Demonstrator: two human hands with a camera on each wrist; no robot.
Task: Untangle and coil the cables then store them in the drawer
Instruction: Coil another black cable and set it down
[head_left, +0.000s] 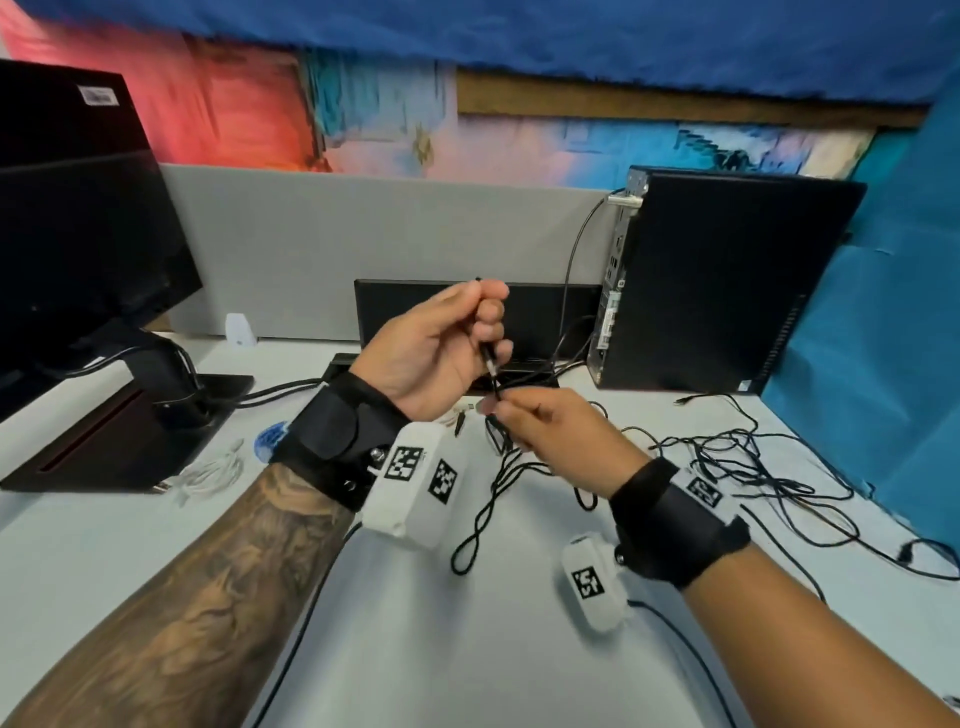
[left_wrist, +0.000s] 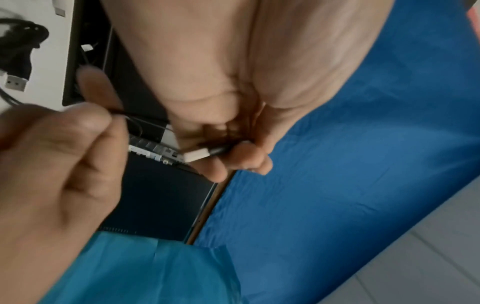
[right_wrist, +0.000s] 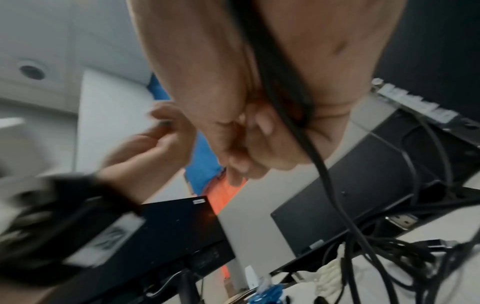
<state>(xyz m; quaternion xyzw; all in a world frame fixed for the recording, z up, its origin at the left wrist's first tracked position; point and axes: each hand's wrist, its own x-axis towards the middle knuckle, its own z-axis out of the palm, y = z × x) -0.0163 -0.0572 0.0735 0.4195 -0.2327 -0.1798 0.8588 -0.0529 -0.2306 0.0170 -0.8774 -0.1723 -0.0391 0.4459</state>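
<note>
Motion blur smears the left wrist strap (right_wrist: 64, 205) in the right wrist view, the monitor (head_left: 78, 234) is cut off at the head view's left edge, and the black cable (head_left: 488, 364) disappears inside both hands.

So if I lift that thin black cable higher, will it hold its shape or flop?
Likely floppy: the black cable hangs in loose twisted loops below the right hand. Probably light, since the left hand only pinches it. It may drag the tangle of cables.

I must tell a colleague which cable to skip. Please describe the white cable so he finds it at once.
Start at the monitor on the left of the desk. Beside its black base lies the white cable, bundled. The other loose cables are black and sprawl on the right.
</note>
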